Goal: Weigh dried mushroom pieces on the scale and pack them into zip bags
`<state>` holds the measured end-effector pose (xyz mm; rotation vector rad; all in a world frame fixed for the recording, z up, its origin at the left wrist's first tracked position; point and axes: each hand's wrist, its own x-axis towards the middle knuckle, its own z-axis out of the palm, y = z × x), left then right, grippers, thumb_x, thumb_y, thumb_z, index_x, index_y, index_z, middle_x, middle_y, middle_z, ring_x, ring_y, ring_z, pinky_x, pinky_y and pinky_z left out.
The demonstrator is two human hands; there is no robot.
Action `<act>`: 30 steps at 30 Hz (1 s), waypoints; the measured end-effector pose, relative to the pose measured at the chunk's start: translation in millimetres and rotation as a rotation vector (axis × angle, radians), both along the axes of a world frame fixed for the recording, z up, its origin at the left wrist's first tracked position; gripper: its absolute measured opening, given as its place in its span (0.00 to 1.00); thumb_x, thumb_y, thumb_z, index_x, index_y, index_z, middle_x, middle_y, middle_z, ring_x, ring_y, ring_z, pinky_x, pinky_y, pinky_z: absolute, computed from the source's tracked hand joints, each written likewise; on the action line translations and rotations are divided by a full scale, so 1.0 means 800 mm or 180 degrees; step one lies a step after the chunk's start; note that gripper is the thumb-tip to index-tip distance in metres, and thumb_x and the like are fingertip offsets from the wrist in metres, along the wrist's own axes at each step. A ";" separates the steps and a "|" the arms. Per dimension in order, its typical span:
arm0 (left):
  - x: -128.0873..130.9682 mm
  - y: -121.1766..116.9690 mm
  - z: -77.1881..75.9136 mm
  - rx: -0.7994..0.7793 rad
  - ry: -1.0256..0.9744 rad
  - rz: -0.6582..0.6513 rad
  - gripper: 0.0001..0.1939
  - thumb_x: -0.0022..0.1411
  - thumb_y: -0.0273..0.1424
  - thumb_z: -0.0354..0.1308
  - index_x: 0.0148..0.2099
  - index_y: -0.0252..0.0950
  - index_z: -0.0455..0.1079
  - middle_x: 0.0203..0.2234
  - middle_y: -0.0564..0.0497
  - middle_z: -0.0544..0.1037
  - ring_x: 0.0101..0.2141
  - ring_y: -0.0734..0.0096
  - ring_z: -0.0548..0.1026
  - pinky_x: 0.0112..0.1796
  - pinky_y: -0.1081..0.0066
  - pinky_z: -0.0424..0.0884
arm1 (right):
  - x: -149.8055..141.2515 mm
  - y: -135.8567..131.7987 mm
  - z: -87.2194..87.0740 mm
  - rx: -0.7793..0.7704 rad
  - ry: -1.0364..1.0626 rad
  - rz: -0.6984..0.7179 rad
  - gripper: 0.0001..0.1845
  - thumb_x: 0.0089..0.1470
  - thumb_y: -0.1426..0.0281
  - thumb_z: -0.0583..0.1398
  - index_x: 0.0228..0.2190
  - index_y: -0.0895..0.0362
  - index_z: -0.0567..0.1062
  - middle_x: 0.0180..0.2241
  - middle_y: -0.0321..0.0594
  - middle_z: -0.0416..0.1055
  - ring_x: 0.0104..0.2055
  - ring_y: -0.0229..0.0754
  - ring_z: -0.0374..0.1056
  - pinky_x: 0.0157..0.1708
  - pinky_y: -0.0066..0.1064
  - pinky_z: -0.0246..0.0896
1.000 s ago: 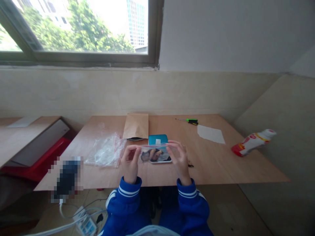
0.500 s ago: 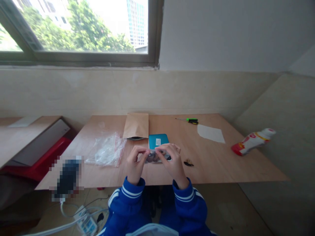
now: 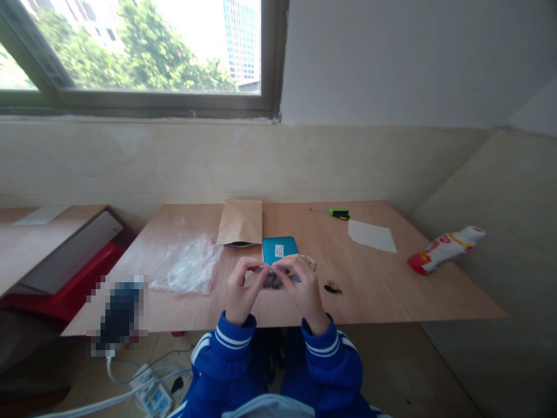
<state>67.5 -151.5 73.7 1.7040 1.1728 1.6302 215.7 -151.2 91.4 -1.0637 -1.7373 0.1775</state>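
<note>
Between my hands is a small clear plastic bag (image 3: 273, 281) with dark and brownish bits inside, too small to name. My left hand (image 3: 243, 289) pinches its top edge between thumb and forefinger. My right hand (image 3: 303, 285) pinches the same edge, its fingertips almost meeting the left ones. The hands cover parts of the bag. Just behind it lies a teal box (image 3: 281, 247) with a white label. A brown paper pouch (image 3: 240, 222) rests farther back, its dark mouth facing me.
Crumpled clear plastic bags (image 3: 189, 267) lie on the left of the wooden table (image 3: 369, 296). A small black item (image 3: 333, 288), a green-and-black screwdriver (image 3: 339, 213), white paper (image 3: 372, 235) and a tilted red-and-white bottle (image 3: 446, 251) are rightward. A power strip (image 3: 152, 395) sits below.
My two pinching hands have come closer together along the bag's top edge, the right one shifting slightly left. Everything on the table stays in place.
</note>
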 end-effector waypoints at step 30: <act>0.003 -0.014 0.010 0.0333 0.0309 -0.0163 0.02 0.62 0.30 0.54 0.36 0.36 0.66 0.27 0.51 0.71 0.30 0.71 0.70 0.33 0.71 0.67 | -0.009 -0.007 0.002 0.0017 -0.0039 0.0381 0.08 0.60 0.73 0.55 0.29 0.53 0.71 0.26 0.34 0.73 0.31 0.40 0.69 0.41 0.37 0.55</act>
